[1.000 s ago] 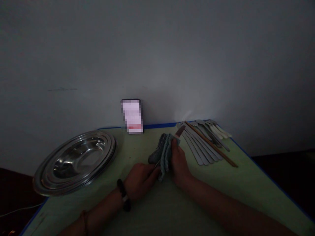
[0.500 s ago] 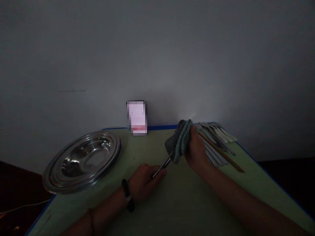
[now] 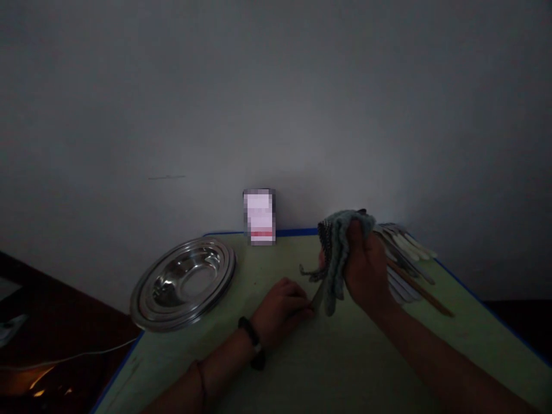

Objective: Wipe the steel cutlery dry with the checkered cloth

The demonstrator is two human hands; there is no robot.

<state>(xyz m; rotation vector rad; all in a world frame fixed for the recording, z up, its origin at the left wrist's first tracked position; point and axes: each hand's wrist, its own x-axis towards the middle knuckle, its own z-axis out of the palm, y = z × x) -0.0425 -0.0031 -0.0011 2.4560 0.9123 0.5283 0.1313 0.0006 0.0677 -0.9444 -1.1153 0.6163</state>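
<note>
My left hand (image 3: 282, 305) rests on the green table (image 3: 328, 368), fingers closed on the handle end of a table knife (image 3: 318, 297). The knife's blade slants up and right into a folded blue-grey cloth (image 3: 338, 247). My right hand (image 3: 366, 264) is closed round that cloth, holding it upright just above the table, wrapped about the blade. A dark bead bracelet sits on my left wrist. The room is dim, so the blade shows only as a short pale strip.
A stack of shiny steel plates (image 3: 185, 283) lies at the table's left back corner. A row of knives and a wooden stick (image 3: 414, 270) lies at the back right, behind my right hand. A small blurred card (image 3: 259, 217) leans against the grey wall.
My right hand has drawn the cloth along the blade away from my left hand, then come back closer with the cloth held more upright. The view has shifted left.
</note>
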